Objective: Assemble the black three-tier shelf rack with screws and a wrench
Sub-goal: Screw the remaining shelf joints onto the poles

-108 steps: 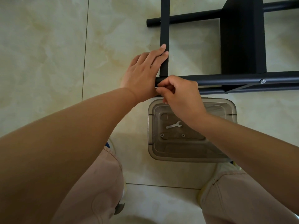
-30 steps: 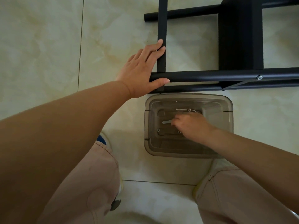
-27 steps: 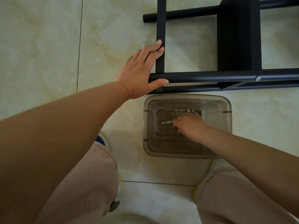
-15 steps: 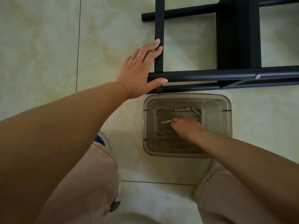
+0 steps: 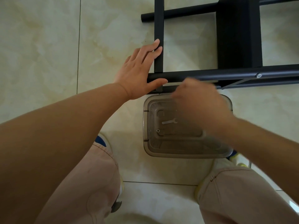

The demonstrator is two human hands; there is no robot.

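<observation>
Shelf rack (image 5: 210, 75) at twelve o'clock; left hand (image 5: 139, 73), fingers straight, braces its corner. Blurred right hand (image 5: 199, 101): grip indeterminable. Any screw carried could drop; wrench (image 5: 169, 122) remains in tub (image 5: 186, 154).

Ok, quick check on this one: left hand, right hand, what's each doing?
Left hand: open, fingers straight, resting on the black rack at its corner.
Right hand: blurred above the clear box; grip cannot be told.

A glossy cream tiled floor (image 5: 40, 50) carries the black rack frame (image 5: 237, 34) lying flat, with a clear plastic bin (image 5: 163, 151) just beside its nearest rail.
</observation>
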